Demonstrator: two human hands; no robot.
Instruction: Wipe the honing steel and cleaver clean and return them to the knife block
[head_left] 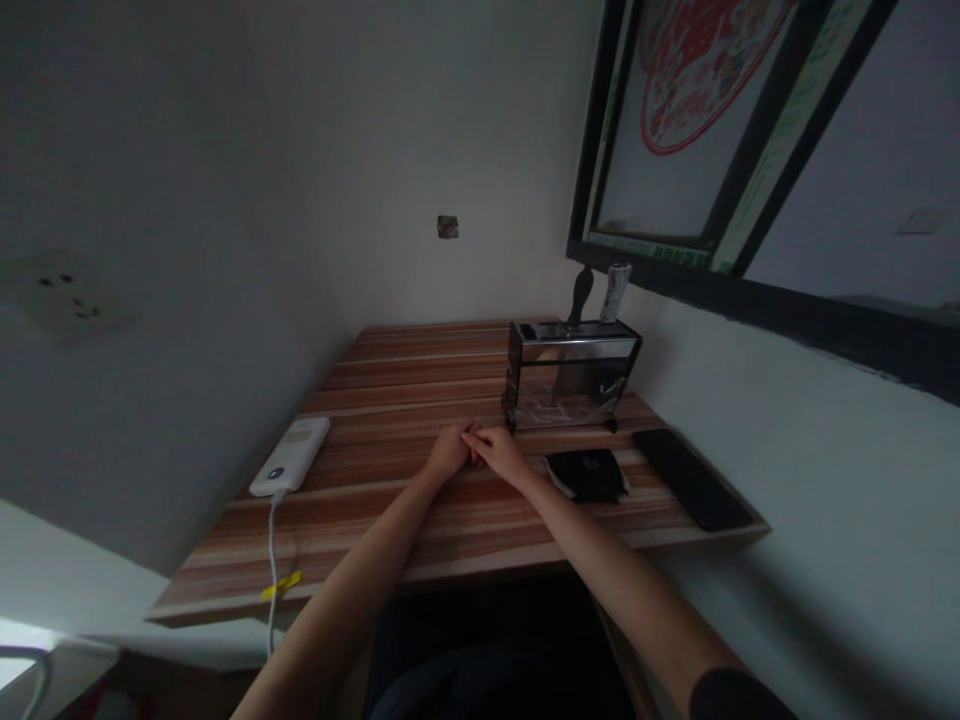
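My left hand [448, 452] and my right hand [501, 453] meet on the wood-grain table [420, 385], fingers folded together. The right fingers lap over the left ones, and no object shows between them. Just beyond and right of them stands a knife block [574, 385] with a black frame and see-through side. A black handle [581, 295] and a pale, wrapped handle [615, 292] stick up from its top. Beside my right wrist lies a small black cloth-like item [589, 474] with pale edges; I cannot tell its kind.
A black smartphone [690, 478] lies at the table's right edge. On the left rests a white power bank [292, 455], its white cable [272, 560] hanging over the front edge past yellow tape [282, 585]. Walls border the table; a framed window [675, 200] is at right, a socket [64, 295] at left.
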